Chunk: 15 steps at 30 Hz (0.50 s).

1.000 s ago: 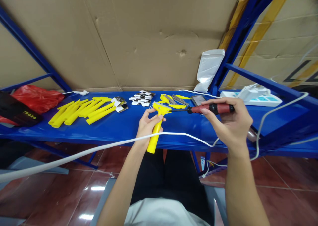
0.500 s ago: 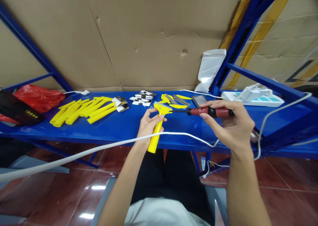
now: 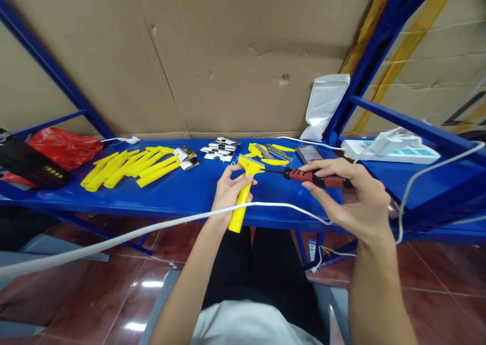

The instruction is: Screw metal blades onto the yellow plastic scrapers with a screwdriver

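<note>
Left hand curled around yellow scraper, upright over front edge of blue shelf. Right hand pinching red-handled screwdriver, fingers partly spread, tip touching scraper's head.

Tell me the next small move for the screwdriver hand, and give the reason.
Probably turn the screwdriver in place, pressing lightly. The right hand holds its red and black handle, and the shaft tip meets the head of the yellow scraper, which the left hand grips by the handle above the blue shelf. Whether the tip sits in a screw cannot be told.
</note>
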Tool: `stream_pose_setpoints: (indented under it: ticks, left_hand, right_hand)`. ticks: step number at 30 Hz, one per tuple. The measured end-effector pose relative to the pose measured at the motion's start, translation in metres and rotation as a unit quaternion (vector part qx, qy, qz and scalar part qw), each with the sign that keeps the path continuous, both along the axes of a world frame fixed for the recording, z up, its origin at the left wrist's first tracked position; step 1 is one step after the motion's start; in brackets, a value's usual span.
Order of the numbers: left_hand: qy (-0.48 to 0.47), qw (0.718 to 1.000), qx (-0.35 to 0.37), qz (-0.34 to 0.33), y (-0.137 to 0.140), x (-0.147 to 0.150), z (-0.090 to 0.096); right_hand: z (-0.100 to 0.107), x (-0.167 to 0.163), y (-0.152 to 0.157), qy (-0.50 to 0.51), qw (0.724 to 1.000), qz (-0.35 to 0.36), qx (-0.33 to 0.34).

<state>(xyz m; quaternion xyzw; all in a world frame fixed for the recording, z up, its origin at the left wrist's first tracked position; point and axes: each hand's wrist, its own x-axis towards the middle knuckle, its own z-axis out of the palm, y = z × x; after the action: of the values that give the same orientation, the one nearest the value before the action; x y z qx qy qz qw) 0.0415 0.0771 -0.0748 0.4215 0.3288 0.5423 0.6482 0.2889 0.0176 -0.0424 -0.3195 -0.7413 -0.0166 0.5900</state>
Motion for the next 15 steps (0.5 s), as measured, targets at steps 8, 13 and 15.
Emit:
stream_pose_setpoints:
  ticks: [8,13,15]
  left_hand:
    - [0.003,1.0,0.009,0.003,-0.0023,0.0018,-0.0004]
    - [0.002,1.0,0.012,0.005,-0.0019,0.0027,-0.0012]
    - [0.007,1.0,0.008,0.008,-0.0017,0.003,-0.0015]
  right_hand:
    - [0.0022,-0.005,-0.0034,-0.025,1.0,0.009,0.008]
    - [0.0042,-0.0085,-0.0063,-0.044,0.999,0.003,0.005]
    - [0.0052,-0.0104,-0.0079,-0.059,0.998,0.005,0.009]
